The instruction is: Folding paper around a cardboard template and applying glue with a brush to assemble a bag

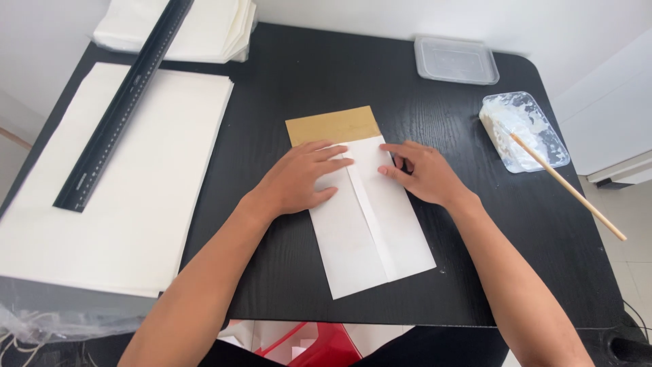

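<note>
Head view: my left hand (302, 182) lies flat, fingers spread, pressing on one folded white paper (370, 217); my right hand (420, 172) is just beside it, fingertips down on the same paper, grasping nothing. One brown card (333, 125) sticks out past my fingertips. Far left of my left hand: one black ruler (122, 102) on a white sheet stack (115, 204). Right of my right hand: one paste tray (523, 130) with one wooden stick (567, 187); beyond it one clear lid (455, 60).

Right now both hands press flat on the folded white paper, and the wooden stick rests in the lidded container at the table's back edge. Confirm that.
Not quite. The head view shows the wooden stick resting in the open tray of white paste on the right. Both hands, left and right, do press the folded white paper.
</note>
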